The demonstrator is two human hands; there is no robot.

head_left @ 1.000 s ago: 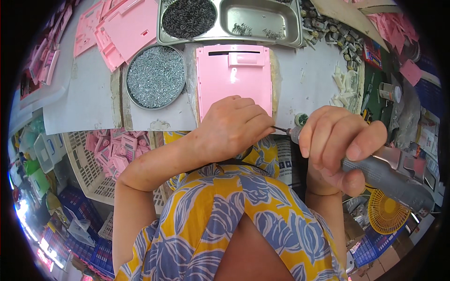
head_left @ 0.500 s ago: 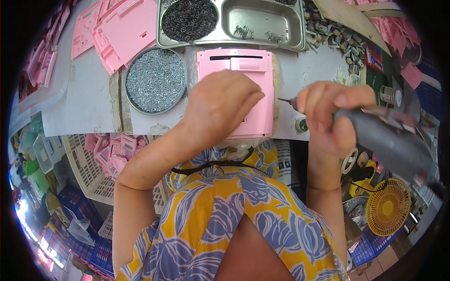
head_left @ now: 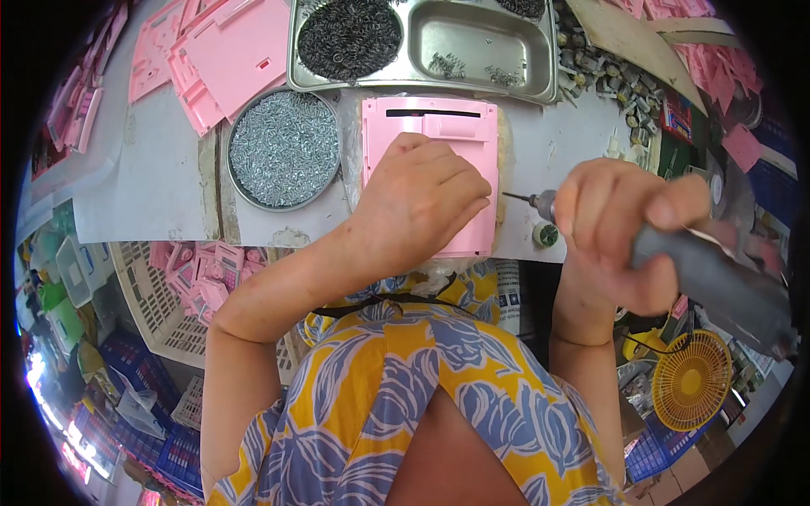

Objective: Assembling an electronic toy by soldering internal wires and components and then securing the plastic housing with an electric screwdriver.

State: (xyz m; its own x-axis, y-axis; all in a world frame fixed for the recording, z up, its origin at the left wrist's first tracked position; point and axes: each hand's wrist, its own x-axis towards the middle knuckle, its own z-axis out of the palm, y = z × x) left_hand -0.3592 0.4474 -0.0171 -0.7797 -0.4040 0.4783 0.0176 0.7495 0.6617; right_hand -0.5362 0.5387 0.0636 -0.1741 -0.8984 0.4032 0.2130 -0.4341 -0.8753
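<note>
A pink plastic housing (head_left: 464,152) with a dark slot along its far end lies on a plastic-wrapped pad at the front of the table. Across its middle reaches my left hand (head_left: 426,198), fingers drawn together near the right edge. Whatever they pinch, if anything, is too small or hidden to make out. My right hand (head_left: 620,223) is wrapped around a dark electric screwdriver (head_left: 713,278), held sideways. Its thin bit points left and ends close to my left fingertips. Left of the housing stands a round tin of small silver screws (head_left: 283,148).
Behind the housing sits a steel tray (head_left: 485,84) with dark springs (head_left: 350,38). Pink panels (head_left: 236,59) are stacked at the far left; small metal parts (head_left: 612,76) are heaped at the far right. A basket of pink pieces (head_left: 160,312) and a yellow fan (head_left: 692,379) stand below table level.
My left fingertips have shifted slightly right and nearer to me on the housing. The screwdriver in my right hand has also come a little nearer. The whole view has moved slightly.
</note>
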